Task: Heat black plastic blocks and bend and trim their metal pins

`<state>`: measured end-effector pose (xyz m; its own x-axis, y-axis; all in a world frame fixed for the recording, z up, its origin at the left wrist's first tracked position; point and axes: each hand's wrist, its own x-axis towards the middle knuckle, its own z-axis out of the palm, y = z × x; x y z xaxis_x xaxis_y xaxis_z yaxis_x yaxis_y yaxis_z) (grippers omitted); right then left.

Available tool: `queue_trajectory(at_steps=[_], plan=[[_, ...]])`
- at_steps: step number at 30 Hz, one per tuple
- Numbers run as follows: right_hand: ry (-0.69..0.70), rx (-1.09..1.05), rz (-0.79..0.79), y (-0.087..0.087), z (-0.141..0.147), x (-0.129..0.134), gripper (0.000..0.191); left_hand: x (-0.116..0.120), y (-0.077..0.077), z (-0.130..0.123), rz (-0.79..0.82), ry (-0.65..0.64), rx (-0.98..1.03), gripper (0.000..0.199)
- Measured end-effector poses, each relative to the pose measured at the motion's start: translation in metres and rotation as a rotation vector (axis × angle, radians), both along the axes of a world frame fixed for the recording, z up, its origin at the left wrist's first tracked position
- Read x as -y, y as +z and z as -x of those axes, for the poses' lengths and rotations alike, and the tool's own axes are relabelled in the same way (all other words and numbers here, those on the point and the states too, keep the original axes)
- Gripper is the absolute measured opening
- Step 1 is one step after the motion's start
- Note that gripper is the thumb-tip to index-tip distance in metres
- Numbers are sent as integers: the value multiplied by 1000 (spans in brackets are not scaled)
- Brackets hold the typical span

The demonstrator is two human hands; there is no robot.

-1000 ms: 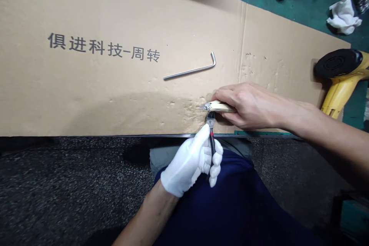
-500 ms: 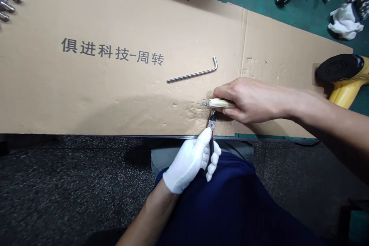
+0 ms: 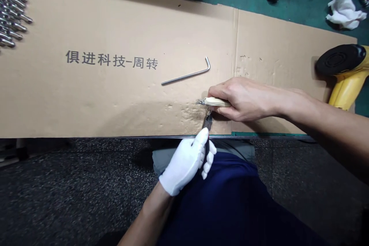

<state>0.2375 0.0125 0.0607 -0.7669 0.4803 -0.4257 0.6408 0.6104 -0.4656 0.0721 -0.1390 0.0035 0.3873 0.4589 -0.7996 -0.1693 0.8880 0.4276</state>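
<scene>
Left hand (image 3: 186, 158), gloved, grips pliers (image 3: 208, 123) pointing to twelve o'clock while the right hand (image 3: 245, 99) pinches a pale-handled tool (image 3: 217, 102) (close tip work, seemingly, calling for steadiness).

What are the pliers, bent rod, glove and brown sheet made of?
Pliers: probably steel, by the greyish head; the grip looks dark, its material unclear.
Bent rod: smooth metal, perhaps plated steel, by its silvery glint.
Glove: matt white, likely cloth, by its soft, shineless surface.
Brown sheet: cardboard, mostly matt, by its crease and dents.
</scene>
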Motion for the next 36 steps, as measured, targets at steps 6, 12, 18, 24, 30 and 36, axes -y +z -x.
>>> queue_trajectory(at_steps=[6,12,18,24,30,36], plan=[[-37,36,-60,-3,5,2,14,8,-3,-6,-113,23,-124,58],[-73,1,-121,-8,3,4,15,13,-6,-9,-135,48,-97,59],[-133,-12,-157,-14,0,11,13,18,-16,-8,-47,118,81,62],[-220,-92,-163,-23,-5,12,9,16,-14,-13,100,240,238,61],[-445,-291,5,-20,-21,15,10,19,-13,-14,130,250,234,62],[-540,-386,-44,-17,-31,26,9,23,-43,0,251,162,31,58]])
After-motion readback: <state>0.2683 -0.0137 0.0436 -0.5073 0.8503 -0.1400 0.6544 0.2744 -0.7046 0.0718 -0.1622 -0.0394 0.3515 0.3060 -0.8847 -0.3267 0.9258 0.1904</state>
